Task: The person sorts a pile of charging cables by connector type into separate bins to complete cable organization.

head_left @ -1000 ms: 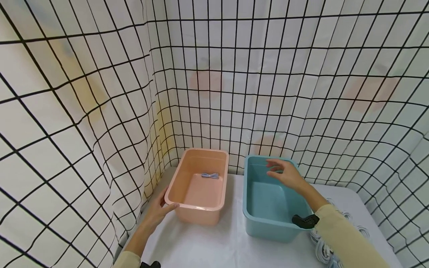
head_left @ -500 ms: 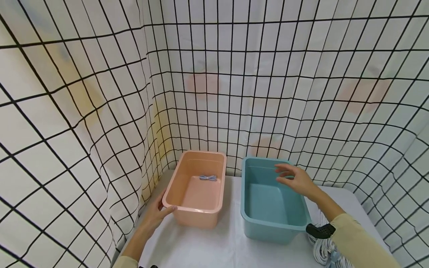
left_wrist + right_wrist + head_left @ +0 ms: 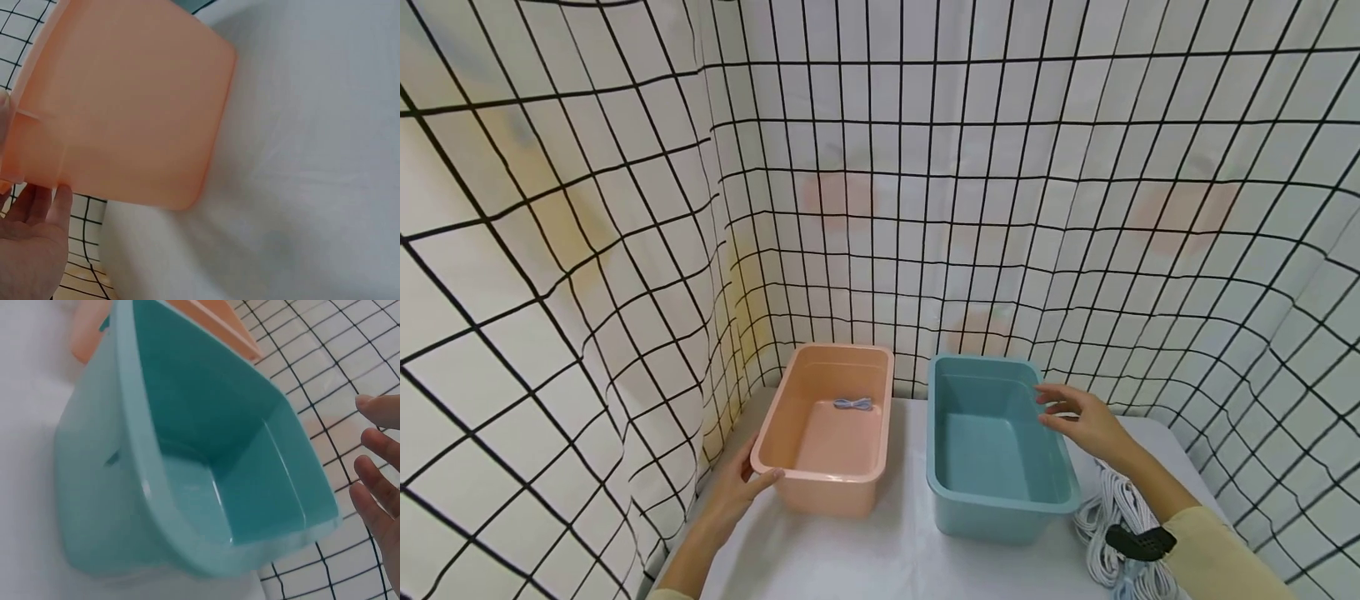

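Head view, teal bin (image 3: 992, 518): stands on the white cloth (image 3: 904, 550), a short end facing the person, long axis running away toward the black net.
Peach bin (image 3: 823, 497): left of the teal bin, a gap between them; its long axis also runs away from the person. The pair probably sit this way so each opening is within one arm's reach.
Small cable bundle (image 3: 853, 404): left of the teal bin, on the peach bin's floor toward the far end. It lies crosswise, loops pointing left and right, likely tied at its waist to stay neat.
Left hand (image 3: 730, 490): left of the teal bin, gripping the peach bin's near left corner, likely to steady it.
Right hand (image 3: 1084, 421): over the teal bin's right rim, fingers loosely bent, nothing held.
White cables (image 3: 1105, 515): coiled just right of the teal bin, partly hidden by the arm.
Left wrist view, fingers: against the peach bin's outer wall; the thumb is mostly cut off.
Right wrist view, fingers: spread, apart from the teal bin.
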`<state>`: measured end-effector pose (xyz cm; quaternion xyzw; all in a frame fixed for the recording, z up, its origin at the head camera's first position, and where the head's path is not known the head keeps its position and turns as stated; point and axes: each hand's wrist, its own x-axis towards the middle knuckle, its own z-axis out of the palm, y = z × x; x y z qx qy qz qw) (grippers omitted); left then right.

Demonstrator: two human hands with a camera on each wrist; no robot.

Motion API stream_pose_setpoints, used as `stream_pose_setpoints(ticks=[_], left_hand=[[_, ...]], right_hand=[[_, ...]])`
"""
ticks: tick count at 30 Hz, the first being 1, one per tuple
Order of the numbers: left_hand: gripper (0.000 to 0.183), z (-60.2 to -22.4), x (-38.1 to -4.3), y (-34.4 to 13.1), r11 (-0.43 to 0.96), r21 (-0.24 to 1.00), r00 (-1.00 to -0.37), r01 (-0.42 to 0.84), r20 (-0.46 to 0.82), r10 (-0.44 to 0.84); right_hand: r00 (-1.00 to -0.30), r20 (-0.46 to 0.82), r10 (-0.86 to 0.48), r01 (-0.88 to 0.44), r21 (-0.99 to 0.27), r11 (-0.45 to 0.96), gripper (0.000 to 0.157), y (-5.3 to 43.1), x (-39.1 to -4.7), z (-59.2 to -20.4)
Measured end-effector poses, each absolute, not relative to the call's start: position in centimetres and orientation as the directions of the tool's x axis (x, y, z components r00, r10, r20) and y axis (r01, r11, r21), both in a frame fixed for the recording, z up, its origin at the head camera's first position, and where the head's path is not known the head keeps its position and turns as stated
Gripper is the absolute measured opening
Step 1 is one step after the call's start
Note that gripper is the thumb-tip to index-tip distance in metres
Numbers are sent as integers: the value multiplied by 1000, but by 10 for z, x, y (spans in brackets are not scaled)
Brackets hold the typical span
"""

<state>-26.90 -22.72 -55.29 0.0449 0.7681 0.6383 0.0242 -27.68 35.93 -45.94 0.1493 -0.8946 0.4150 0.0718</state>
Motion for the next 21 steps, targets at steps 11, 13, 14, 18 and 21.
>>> stream_pose_setpoints(ticks=[11,13,14,18,21], left_hand=[[94,-555,-269,-226,175,984,-996,40,24,90],[94,-554,-269,-226,168,985,-996,34,19,91],[93,-553,-269,-226,165,986,-995,35,20,93],[94,-554,-270,-226,165,985,-995,41,25,98],[95,-556,-271,-226,169,985,-995,38,23,93]], right_hand=[[-955,258,-145,-285,-670,685,55,384,-243,-473],[-958,252,-137,-275,-670,689,56,388,-239,-474],[-958,254,-134,-273,-669,692,57,389,-237,-474],[-956,266,-127,-278,-670,688,56,396,-229,-477],[-961,254,-111,-258,-674,692,56,403,-221,-481]])
